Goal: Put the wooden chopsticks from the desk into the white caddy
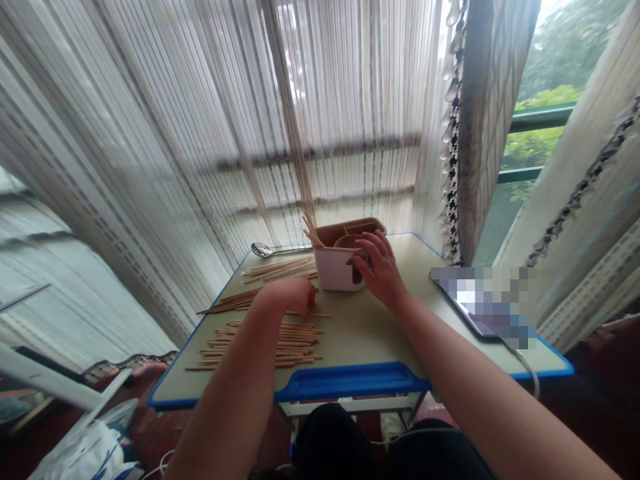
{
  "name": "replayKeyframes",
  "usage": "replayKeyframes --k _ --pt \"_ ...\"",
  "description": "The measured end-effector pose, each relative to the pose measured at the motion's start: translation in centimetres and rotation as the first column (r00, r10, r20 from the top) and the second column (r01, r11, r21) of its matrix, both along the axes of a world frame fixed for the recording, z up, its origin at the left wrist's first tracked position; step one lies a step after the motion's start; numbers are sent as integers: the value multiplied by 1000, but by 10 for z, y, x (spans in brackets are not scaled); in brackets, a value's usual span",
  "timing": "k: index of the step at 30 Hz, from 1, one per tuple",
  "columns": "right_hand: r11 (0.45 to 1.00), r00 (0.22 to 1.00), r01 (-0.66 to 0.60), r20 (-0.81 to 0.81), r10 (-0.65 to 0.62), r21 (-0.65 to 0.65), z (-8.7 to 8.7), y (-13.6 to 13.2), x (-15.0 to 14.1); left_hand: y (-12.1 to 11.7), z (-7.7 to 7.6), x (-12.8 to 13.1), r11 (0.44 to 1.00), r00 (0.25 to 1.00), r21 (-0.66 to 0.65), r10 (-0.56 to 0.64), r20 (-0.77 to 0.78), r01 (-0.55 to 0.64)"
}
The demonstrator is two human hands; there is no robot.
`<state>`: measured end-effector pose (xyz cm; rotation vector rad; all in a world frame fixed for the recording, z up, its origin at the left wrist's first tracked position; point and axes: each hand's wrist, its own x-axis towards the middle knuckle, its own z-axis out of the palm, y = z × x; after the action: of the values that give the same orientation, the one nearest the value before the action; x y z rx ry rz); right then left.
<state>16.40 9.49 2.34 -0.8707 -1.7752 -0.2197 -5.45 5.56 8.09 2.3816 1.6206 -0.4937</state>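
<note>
Head view. Entry one: left hand (291,298), lying low at the right end of a loose bunch of wooden chopsticks (227,301). Its grip was curled downward with the fingers mostly hidden, so whether it was closed on a stick could not be told. Entry two: right hand (381,272), grip open, fingers spread against the side of a white caddy (333,270) with a brown divided liner. Some upright chopsticks (311,230) leaned tilted from the caddy's left corner. A wide row of chopsticks (265,343) lay on the worktop (360,333) nearest the person, and a further bundle of chopsticks (280,269) lay beside the caddy. Each stick looked light, stiff and thin, likely to roll, and best pinched at mid-length. The caddy looked light and best held by its rim. The left forearm (235,380) crossed above the near row. A slotted spoon (263,250) lay at the far edge. A blurred tablet (480,303) lay at right, and sheer curtains (320,113) hung behind.
</note>
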Motion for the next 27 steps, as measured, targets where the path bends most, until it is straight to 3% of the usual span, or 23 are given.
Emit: replayKeyframes --k 8,12,16,19,22,25,27 --pt "1000 1000 4 4 -4 -7 -1 1 0 -2 -8 10 998 999 58 -37 -19 38" --pt "1000 1000 9 1 -9 -4 -1 1 0 -1 1 -1 992 961 87 -116 253 96" --pt "1000 1000 9 2 -9 -5 -1 0 0 -9 17 -9 968 795 210 -235 559 139" --pt "1000 1000 7 -1 -7 -8 -1 0 0 -13 22 -7 971 570 223 -231 789 86" --pt "1000 1000 9 -3 -9 -10 -2 1 0 -15 25 -3 979 187 203 -200 962 2" --pt "1000 1000 2 -8 -2 -9 -2 1 0 -16 31 -1 976 -202 179 -202 958 -126" --pt "1000 1000 -5 -11 5 -6 -2 1 0 -15 35 0 968 -418 152 -225 880 -200"
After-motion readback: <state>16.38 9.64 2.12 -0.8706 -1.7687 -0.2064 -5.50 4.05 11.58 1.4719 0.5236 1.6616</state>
